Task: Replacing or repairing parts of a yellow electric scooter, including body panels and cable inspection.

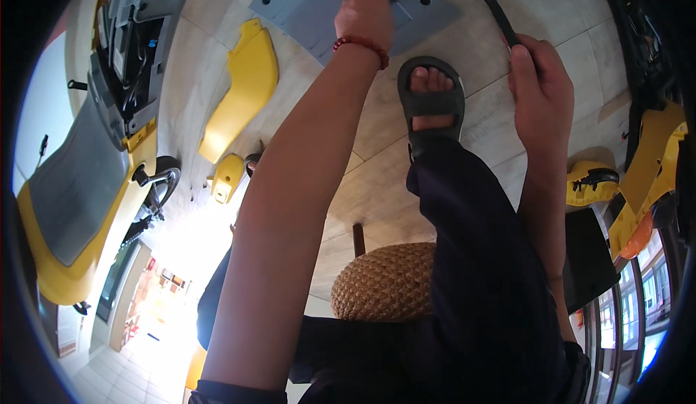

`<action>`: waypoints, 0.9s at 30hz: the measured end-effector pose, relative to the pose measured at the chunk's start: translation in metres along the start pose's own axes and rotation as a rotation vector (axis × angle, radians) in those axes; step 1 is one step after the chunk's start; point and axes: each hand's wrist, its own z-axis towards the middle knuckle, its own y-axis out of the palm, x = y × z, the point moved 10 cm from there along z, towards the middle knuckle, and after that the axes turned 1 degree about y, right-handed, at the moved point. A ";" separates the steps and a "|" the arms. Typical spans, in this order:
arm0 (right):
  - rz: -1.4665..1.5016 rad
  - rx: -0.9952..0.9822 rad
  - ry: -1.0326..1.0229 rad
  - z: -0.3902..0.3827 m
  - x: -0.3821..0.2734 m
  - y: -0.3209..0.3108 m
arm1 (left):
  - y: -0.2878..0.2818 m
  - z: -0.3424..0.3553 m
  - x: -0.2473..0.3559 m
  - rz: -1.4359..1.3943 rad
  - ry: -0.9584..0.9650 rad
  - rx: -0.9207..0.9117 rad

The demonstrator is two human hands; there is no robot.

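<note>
My left hand (pixel 365 18), with a red bead bracelet at the wrist, is over a flat grey plastic panel (pixel 308 23) with dark round holes. Its fingers are curled closed against the panel; whatever they hold, if anything, is hidden. To the right, my right hand (pixel 542 85) is closed round a slim black-handled tool (pixel 496 9) with a thin metal end. That end points up past the top of the view, so its tip is cut off. The tool is beside the panel, apart from it.
My sandaled foot (pixel 433 100) stands below the panel. Left of it lie a curved yellow panel (pixel 250 78) and a smaller yellow piece (pixel 227 178). A yellow scooter with a grey seat (pixel 76 179) stands at far left. A woven stool (pixel 384 284) and yellow parts (pixel 656 161) are nearby.
</note>
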 end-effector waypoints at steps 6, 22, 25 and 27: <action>-0.023 -0.005 -0.043 0.003 0.003 0.005 | -0.003 0.003 -0.003 -0.044 -0.031 -0.020; -0.147 -0.078 -0.015 -0.009 0.051 0.024 | -0.057 -0.040 -0.015 -0.299 0.236 0.356; -0.164 -0.183 -0.066 -0.014 0.041 0.039 | -0.073 -0.084 -0.056 -0.314 0.156 0.373; -0.154 -0.275 -0.100 -0.019 0.033 0.058 | -0.075 -0.111 -0.088 -0.307 0.088 0.304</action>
